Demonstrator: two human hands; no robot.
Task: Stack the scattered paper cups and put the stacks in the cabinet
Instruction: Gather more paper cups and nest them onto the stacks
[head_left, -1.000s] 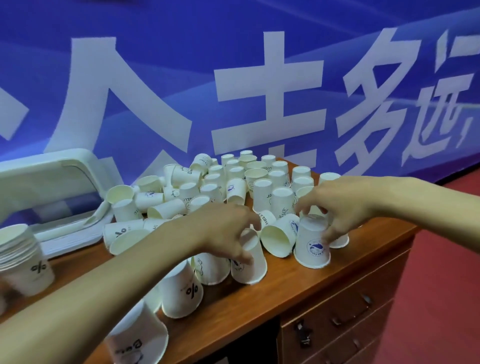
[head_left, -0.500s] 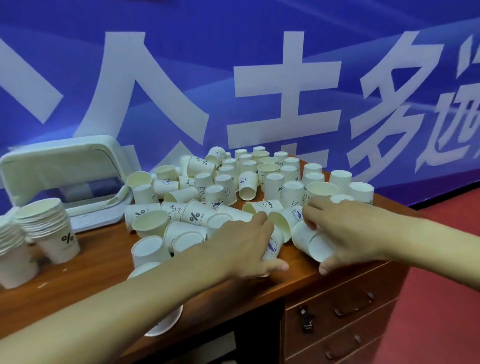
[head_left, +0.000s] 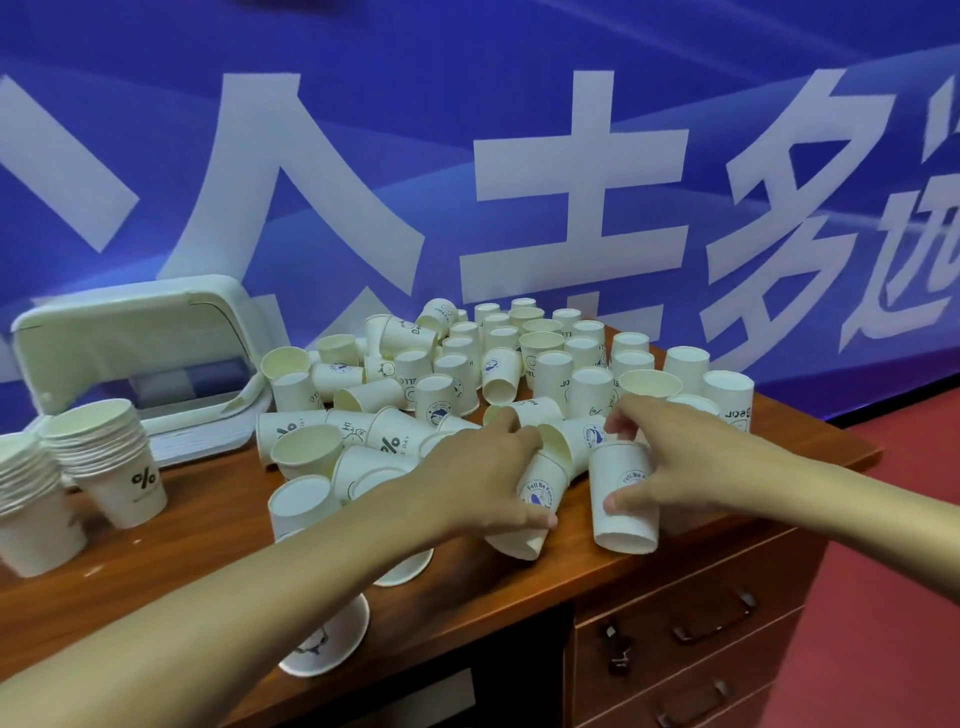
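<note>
Holding anything right now? my friend is asking.

Yes, I am saying. My left hand (head_left: 483, 483) is curling round a leaning cup (head_left: 537, 493), and my right hand (head_left: 675, 467) is wrapping round a standing cup (head_left: 623, 514), thumb on the near side.

Where are those two sitting?

Both are sitting by the near edge of the desk (head_left: 208, 545), just beside each other, the leaning cup on the left. Its wide end is pointing near and down, its small end far and up. The standing cup is going straight up and down. My fingers (head_left: 621, 423) are hiding its top, so I am not telling which end is up.

Which one is moving first?

I am guessing the leaning one needs tipping straight, so both are lining up. My left hand is nearer for that. The loose cups (head_left: 550, 369) are crowding just behind my hands, and the finished stacks (head_left: 104, 457) are waiting far to the left.
</note>
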